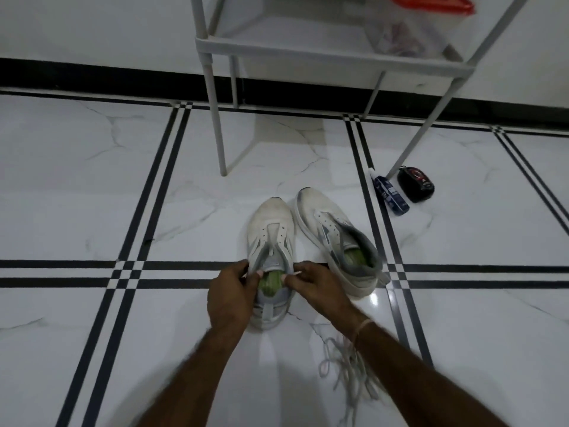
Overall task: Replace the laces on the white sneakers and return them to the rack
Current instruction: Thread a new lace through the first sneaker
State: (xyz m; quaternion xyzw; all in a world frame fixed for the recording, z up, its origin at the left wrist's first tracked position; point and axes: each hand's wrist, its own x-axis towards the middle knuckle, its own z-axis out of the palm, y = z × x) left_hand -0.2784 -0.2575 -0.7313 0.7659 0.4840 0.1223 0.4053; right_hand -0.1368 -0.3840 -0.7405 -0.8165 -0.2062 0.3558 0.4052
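Two white sneakers with grey collars and green insoles stand side by side on the tiled floor, toes pointing away from me, with bare eyelets. My left hand point(229, 292) grips the left side of the collar of the left sneaker point(272, 229). On the collar's right side, my right hand point(311, 288) pinches the edge. The right sneaker point(332, 235) stands untouched, angled slightly right. A loose tangle of pale laces point(345, 365) lies on the floor under my right forearm.
A grey metal shoe rack point(308, 50) stands against the wall just beyond the sneakers, its legs on the floor. A blue tube point(389, 194) and a black round case point(415, 184) lie by the rack's right leg. An orange item point(431, 3) sits on the rack.
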